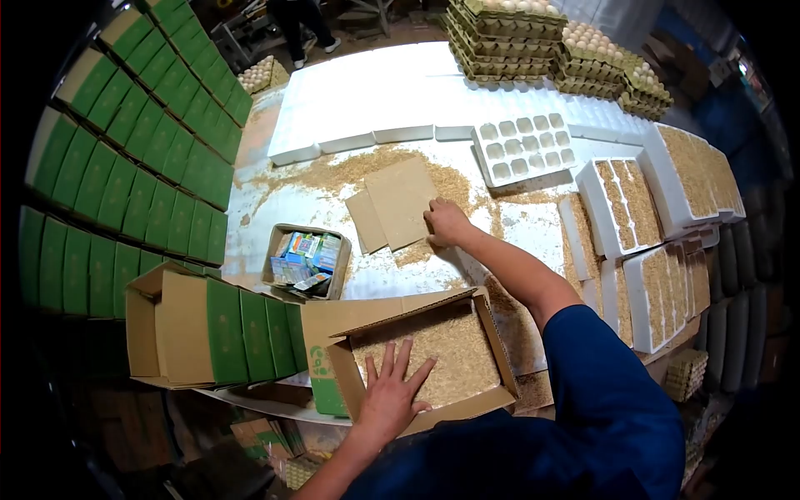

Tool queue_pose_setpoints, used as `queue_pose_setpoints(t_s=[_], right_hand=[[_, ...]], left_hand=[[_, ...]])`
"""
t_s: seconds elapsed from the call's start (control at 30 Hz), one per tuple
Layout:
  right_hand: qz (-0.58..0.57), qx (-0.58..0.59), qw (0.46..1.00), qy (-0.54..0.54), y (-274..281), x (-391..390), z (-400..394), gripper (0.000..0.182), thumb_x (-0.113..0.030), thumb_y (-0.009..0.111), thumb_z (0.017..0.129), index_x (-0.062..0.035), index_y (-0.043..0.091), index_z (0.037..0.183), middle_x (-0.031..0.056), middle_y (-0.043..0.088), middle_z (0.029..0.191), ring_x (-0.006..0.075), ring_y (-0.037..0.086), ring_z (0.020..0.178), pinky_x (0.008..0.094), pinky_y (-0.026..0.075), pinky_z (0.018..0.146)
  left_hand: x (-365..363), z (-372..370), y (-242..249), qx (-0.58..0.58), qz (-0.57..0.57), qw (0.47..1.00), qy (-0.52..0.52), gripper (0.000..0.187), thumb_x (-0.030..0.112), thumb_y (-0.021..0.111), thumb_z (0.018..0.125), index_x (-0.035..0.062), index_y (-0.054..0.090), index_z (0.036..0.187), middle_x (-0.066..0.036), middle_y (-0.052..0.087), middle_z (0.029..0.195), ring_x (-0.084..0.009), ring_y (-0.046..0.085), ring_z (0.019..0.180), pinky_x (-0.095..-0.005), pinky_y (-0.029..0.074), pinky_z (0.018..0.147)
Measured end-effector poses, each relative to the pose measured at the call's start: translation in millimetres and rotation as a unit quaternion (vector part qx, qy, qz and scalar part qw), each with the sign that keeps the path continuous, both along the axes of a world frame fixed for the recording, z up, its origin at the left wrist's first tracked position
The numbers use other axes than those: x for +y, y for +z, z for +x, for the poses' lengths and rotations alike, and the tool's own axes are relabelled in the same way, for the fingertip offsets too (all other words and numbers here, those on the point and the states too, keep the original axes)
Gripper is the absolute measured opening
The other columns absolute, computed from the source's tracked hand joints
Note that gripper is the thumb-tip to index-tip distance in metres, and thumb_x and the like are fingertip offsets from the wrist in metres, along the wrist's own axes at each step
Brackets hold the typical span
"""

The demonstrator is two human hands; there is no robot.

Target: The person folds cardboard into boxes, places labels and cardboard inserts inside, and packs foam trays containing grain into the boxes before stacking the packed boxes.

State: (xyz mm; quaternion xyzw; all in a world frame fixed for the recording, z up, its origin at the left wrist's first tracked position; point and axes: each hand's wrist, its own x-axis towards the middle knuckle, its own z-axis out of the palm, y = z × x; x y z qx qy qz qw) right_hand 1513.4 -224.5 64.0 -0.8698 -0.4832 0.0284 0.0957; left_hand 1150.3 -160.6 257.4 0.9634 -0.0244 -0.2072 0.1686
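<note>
My left hand [390, 402] lies with spread fingers on a bed of wood shavings or husks [450, 337] inside an open cardboard box [492, 333] right before me. Farther out, my right hand [447, 223] is closed at the right edge of a flat cardboard sheet [404, 200]. A smaller cardboard piece [365, 221] sticks out from under its left side. Loose shavings [333, 171] are scattered around the sheets. To their left stands a small open box [339, 271] of colourful packets [304, 250].
Green cartons [125, 158] are stacked at the left, with an open carton [185, 329] nearer. Egg trays [504, 42] rise at the back. A white foam egg tray [525, 148] stands right of centre, near shavings-filled foam trays [621, 204]. A person's legs [304, 29] show beyond the table.
</note>
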Motion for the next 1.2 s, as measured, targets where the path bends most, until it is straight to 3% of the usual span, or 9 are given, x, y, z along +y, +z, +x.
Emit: queue_pose_setpoints(t_s=[0.43,0.57,0.63,0.77,0.83,0.9,0.97,1.13,1.2], right_hand=[[-0.074,0.074,0.994,0.007,11,21,-3,0.016,-0.009,0.063,0.075,0.0,0.065,0.087,0.0213,0.064,0.101,0.036,0.063,0.093,0.0406,0.052,0.085],[0.315,-0.157,0.934,-0.064,37,2,15,0.021,-0.001,0.064,0.077,-0.0085,0.069,0.096,0.0136,0.067,0.108,0.0337,0.064,0.099,0.0417,0.053,0.082],[0.381,-0.18,0.899,-0.119,105,-22,5,0.027,-0.002,0.065,0.079,-0.0131,0.072,0.102,0.0127,0.068,0.11,0.0335,0.064,0.099,0.041,0.053,0.082],[0.417,0.025,0.878,-0.231,130,-71,-13,0.01,-0.009,0.064,0.085,-0.0078,0.073,0.091,0.0123,0.071,0.087,0.0249,0.066,0.077,0.0372,0.051,0.068],[0.523,0.089,0.822,-0.206,142,-103,-23,0.015,-0.015,0.064,0.091,-0.0036,0.072,0.086,0.0092,0.069,0.075,0.0152,0.061,0.064,0.0305,0.046,0.059],[0.47,0.174,0.82,-0.275,184,-148,-52,0.02,-0.018,0.065,0.092,0.0001,0.071,0.084,0.0035,0.066,0.074,0.0064,0.056,0.065,0.0237,0.041,0.058],[0.573,0.302,0.721,-0.246,223,-166,-100,0.022,-0.017,0.066,0.092,0.001,0.068,0.08,0.0003,0.062,0.071,0.0052,0.052,0.061,0.0224,0.038,0.055],[0.419,0.46,0.76,-0.189,245,-192,-193,0.019,-0.015,0.069,0.089,0.0038,0.071,0.089,0.0007,0.063,0.072,0.0059,0.053,0.06,0.0235,0.041,0.053],[0.373,0.5,0.759,-0.186,238,-194,-215,0.019,-0.008,0.071,0.086,0.0056,0.071,0.099,0.0013,0.064,0.073,0.0061,0.054,0.06,0.0233,0.044,0.054]], left_hand=[[0,-4,-2,-0.018,0.001,1.0,0.001,0.085,0.041,0.08,0.075,0.0244,0.042,0.15,-0.022,0.02,0.16,-0.0459,0.021,0.147,-0.066,0.021,0.114],[1,-5,-4,-0.029,0.005,1.0,-0.002,0.086,0.039,0.081,0.075,0.0244,0.042,0.149,-0.022,0.019,0.16,-0.0459,0.02,0.147,-0.067,0.022,0.114],[0,-6,-5,-0.03,0.006,1.0,-0.002,0.085,0.038,0.081,0.075,0.0243,0.042,0.149,-0.022,0.019,0.16,-0.0459,0.02,0.147,-0.0672,0.022,0.114],[-1,-7,-5,-0.036,0.013,0.999,-0.003,0.085,0.038,0.081,0.075,0.0242,0.042,0.149,-0.022,0.019,0.161,-0.0461,0.019,0.147,-0.0674,0.022,0.113],[-2,-9,-3,-0.053,-0.001,0.998,0.016,0.08,0.036,0.081,0.076,0.0226,0.045,0.147,-0.022,0.019,0.16,-0.0468,0.02,0.146,-0.0676,0.023,0.113],[-1,-11,6,-0.132,-0.022,0.99,0.036,0.069,0.032,0.079,0.078,0.0177,0.053,0.14,-0.02,0.031,0.155,-0.0449,0.027,0.144,-0.063,0.027,0.114],[5,-12,15,-0.22,-0.049,0.972,0.06,0.057,0.028,0.079,0.079,0.0136,0.06,0.13,-0.019,0.042,0.146,-0.0427,0.037,0.138,-0.0574,0.034,0.111],[23,-41,49,-0.45,-0.126,0.859,0.208,0.013,0.007,0.072,0.079,0.0027,0.07,0.091,-0.015,0.067,0.106,-0.0344,0.065,0.102,-0.0413,0.052,0.088],[33,-58,52,-0.452,-0.122,0.851,0.238,0.013,0.005,0.07,0.078,0.0029,0.07,0.091,-0.015,0.067,0.106,-0.0345,0.065,0.101,-0.0408,0.052,0.088]])
